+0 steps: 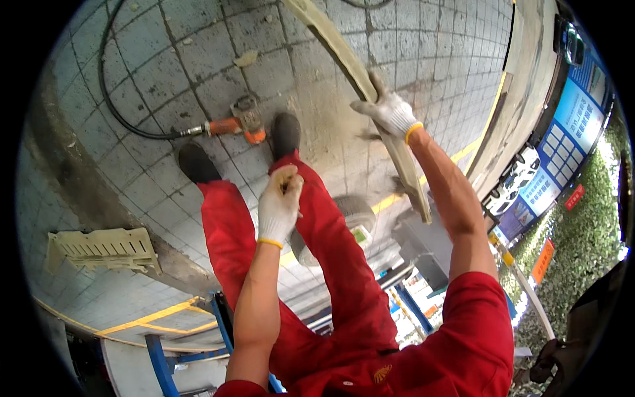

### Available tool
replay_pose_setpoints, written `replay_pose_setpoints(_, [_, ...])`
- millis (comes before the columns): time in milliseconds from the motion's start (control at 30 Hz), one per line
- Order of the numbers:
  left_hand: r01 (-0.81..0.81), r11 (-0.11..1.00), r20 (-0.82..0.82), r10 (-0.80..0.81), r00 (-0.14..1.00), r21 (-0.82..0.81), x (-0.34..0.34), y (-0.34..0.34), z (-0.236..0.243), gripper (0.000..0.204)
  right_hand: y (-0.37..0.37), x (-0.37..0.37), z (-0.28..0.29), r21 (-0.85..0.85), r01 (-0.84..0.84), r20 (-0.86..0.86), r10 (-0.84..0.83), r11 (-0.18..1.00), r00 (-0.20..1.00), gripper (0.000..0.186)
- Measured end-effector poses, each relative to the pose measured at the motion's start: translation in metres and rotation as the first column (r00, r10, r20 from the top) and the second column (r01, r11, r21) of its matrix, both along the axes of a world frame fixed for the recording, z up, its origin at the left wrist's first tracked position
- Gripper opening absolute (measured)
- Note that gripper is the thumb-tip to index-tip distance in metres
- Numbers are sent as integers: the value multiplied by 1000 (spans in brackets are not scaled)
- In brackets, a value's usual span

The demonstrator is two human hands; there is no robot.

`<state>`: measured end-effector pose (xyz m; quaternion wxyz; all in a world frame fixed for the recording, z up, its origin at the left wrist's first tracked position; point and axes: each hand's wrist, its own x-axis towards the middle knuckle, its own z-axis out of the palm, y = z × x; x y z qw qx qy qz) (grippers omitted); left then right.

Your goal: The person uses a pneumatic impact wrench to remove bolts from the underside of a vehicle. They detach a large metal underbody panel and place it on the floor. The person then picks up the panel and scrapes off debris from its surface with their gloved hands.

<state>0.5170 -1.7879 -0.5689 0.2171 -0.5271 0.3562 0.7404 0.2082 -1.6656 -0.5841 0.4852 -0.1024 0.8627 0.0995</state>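
Note:
My right hand point(395, 115), in a white knit glove with a yellow cuff, grips a long, dusty beige strip point(339, 50). The strip slants from the top of the view down past my right wrist, raised off the floor. My left hand point(279, 206), gloved alike, is held in front of my legs with its fingers curled in. Something small and dark shows between those fingers, too unclear to name. On the floor by my shoes lies an orange and grey air impact wrench point(226, 126), joined to a black air hose point(104, 79).
A beige slatted panel point(106, 249) lies at the left, past a dark floor strip. Behind my legs are a tire point(348, 210) and a grey bin point(423, 248). Blue metal supports point(159, 364) stand at lower left. A flat beige scrap point(246, 59) rests on the tiles.

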Motion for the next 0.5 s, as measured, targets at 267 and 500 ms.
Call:
replay_pose_setpoints(267, [33, 998, -16, -33, 999, -52, -1, -4, -3, 32, -10, -6, -11, -148, 64, 79, -53, 987, 996, 103])
replay_pose_setpoints(500, [46, 999, 30, -46, 999, -15, 6, 4, -12, 36, -4, -21, 16, -190, 437, 449, -317, 879, 835, 97])
